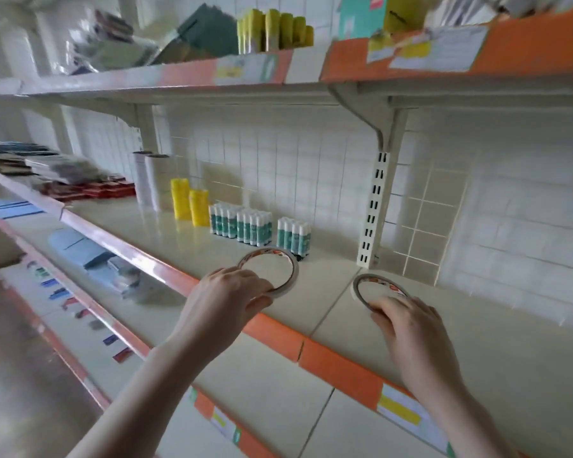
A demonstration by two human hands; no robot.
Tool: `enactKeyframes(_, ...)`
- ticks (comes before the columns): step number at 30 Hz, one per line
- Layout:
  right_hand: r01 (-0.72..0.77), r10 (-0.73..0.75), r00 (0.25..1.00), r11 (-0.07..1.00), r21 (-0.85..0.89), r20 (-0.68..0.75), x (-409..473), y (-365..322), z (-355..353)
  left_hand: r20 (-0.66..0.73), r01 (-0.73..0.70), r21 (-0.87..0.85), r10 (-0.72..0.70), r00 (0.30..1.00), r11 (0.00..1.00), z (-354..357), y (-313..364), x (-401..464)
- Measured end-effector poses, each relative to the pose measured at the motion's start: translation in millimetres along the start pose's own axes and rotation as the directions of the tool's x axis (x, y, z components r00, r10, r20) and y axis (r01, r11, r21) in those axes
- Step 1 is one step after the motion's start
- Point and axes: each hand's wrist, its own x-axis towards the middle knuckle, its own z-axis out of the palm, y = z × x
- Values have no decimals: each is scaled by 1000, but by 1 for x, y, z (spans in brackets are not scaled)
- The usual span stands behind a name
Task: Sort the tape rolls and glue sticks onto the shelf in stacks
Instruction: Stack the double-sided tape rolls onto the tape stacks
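Glue sticks stand behind both held tape rolls

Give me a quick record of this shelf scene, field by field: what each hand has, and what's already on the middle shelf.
left hand: grips a thin tape roll, raised over the shelf
right hand: grips a second tape roll, low over the shelf
middle shelf: cream surface, orange front edge
glue sticks: three upright groups, white with teal labels, near the back wall
yellow stacks: two, left of the glue sticks
white rolls: tall stacks, further left
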Motion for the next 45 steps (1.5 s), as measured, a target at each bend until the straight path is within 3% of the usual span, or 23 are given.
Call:
enactKeyframes(8,62,-65,997,991,121,28,84,-86,87,-12,61,51,-60,998,997,-9,-132,4)
enactKeyframes(21,171,-160,985,965,199,-67,251,-207,248,-35,105,76,-102,994,992,12,-371,66)
enactKeyframes(26,144,-154,988,965,218,26,301,-251,300,-56,129,78,-125,991,989,10,-463,86)
enactKeyframes(35,106,-100,993,987,119,-57,382,-348,391,-95,-32,24,34,995,999,2,-630,127)
enactKeyframes(45,-21,21,1000,1000,23,7,479,-417,453,34,-106,-99,110,993,989,15,-752,160)
